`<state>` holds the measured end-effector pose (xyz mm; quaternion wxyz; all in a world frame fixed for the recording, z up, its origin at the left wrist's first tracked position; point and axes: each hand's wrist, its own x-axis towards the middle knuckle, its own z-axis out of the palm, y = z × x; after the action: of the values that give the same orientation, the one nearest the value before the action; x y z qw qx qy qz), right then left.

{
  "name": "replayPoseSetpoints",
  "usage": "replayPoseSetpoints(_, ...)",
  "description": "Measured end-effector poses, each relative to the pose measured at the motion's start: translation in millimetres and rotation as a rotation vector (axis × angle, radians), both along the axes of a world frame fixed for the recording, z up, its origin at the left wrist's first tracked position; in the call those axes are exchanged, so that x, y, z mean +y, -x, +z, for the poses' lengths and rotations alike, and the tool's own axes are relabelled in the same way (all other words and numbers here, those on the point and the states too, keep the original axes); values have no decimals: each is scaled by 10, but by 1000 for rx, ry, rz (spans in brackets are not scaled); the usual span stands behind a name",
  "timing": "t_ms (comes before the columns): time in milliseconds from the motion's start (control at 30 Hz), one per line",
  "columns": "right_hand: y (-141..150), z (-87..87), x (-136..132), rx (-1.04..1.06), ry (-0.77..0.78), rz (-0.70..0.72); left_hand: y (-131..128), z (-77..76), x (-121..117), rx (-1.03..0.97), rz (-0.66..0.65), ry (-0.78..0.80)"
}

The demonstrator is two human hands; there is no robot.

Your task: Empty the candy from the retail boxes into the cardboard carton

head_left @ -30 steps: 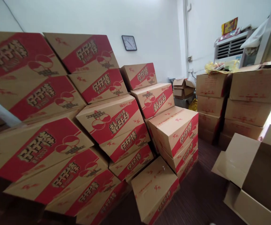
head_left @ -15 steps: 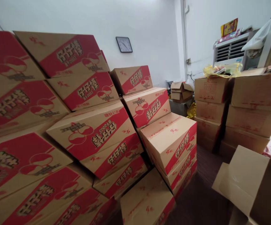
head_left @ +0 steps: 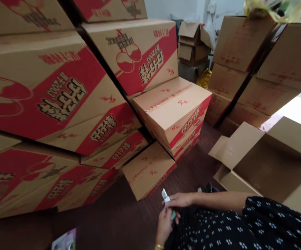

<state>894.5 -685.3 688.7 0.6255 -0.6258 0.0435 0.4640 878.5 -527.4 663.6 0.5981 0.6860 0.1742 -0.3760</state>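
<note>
Left hand (head_left: 164,222) and right hand (head_left: 181,200) grip a slim white-ended object (head_left: 164,193) — perhaps a cutter, too small to be sure — above the floor (head_left: 129,225). A steady 2-handed hold, fingertips behind the white end, serves best. 1 closed carton (head_left: 149,170) lies just beyond; stacked red-and-tan cartons (head_left: 62,135) block the left, an open carton (head_left: 246,142) the right.
</note>
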Motion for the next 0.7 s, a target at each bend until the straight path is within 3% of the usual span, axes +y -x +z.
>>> replayPoseSetpoints(100, -138, 62, 207, 114, -135, -105, -239, 204, 171, 45, -151, 121)
replayPoseSetpoints(200, -256, 90, 483, 89, -183, -225, -496, 358, 396, 100, -229, 189)
replayPoseSetpoints(300, -364, 65, 722, -32, 0, -448, -758, 430, 600, 120, -267, 196)
replayPoseSetpoints(400, -475, 66, 738, -166, 210, -767, -969, 365, 760, 92, -317, 103)
replayPoseSetpoints(533, -697, 308, 297, -361, 381, -988, -1138, 95, 941, 123, -270, -21)
replayPoseSetpoints(633, -997, 671, -241, -586, 728, -1005, -1238, -113, 1022, 132, -261, -108)
replayPoseSetpoints(700, -1289, 915, -622, -694, 1008, -931, -1305, -207, 1032, 96, -315, -203)
